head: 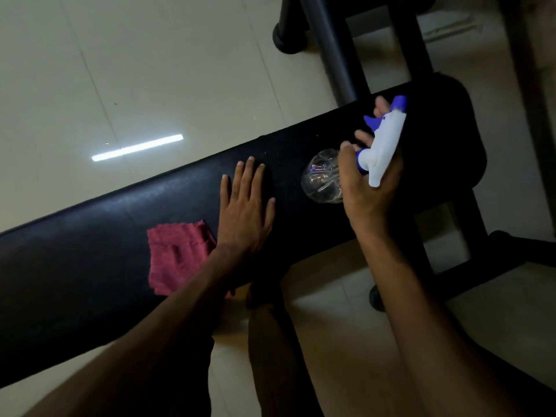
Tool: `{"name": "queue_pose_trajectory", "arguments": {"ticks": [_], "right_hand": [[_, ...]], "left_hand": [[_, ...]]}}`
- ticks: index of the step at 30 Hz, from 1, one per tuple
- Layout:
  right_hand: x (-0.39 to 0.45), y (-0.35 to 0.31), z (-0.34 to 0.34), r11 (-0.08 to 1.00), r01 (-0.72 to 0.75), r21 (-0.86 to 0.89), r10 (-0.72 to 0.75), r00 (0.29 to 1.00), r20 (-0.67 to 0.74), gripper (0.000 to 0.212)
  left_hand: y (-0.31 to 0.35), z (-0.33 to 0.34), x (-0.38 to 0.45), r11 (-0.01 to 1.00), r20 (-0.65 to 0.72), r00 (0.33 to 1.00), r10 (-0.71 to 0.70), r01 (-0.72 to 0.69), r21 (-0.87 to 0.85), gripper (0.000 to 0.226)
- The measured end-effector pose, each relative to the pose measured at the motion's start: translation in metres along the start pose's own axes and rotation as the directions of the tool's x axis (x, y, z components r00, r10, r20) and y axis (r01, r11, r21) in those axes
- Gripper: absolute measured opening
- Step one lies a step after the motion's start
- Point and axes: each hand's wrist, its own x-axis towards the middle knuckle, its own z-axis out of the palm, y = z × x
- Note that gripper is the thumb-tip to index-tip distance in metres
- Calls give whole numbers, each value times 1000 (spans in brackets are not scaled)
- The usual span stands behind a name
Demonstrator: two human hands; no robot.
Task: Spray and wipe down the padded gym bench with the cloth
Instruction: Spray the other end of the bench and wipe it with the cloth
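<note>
Tiles of a pale floor [144, 70] surrounded a black padded bench [90, 236] that ran diagonally from lower left to upper right, and a bright strip of reflected light [137, 148] lay on the floor beyond it. Dark metal frame tubes [331, 49] rose behind the bench's far end, and more frame showed below it at the right. A red cloth [176, 255] lay crumpled on the padding near the front edge, partly covered by the left forearm. The left hand [245, 212] rested flat on the bench just beside the cloth, fingers spread and holding nothing. The right hand [368, 182] was wrapped around the neck of a spray bottle [377, 145], tilting it so the white and blue trigger head pointed toward the far end. The bottle's clear body [322, 180] hung low over the padding; whether it held liquid could not be told.
</note>
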Motion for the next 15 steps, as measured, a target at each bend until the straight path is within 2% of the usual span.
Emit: {"name": "queue_pose_trajectory", "arguments": {"ticks": [3,5,7,8,12,15], "right_hand": [[13,3,1,993,-101,68,95,992,80,37],[14,-1,-3,978,-133,162,108,982,154,28],[6,-7,-13,933,-229,278,173,962,213,22],[-2,-9,-19,913,-298,280,233,942,241,23],[-50,2,-36,821,-561,106,493,790,364,31],[-78,5,-36,732,-681,25,614,675,409,34]], "left_hand": [[-2,8,3,998,13,1000,-16,15,60,67],[-3,8,3,997,19,1000,-22,21,71,67],[-3,6,2,997,31,999,-24,22,77,68],[-4,6,2,997,38,999,-21,18,77,68],[-10,2,-2,997,62,998,-13,8,79,69],[-9,0,-4,998,37,999,-35,33,59,69]]}}
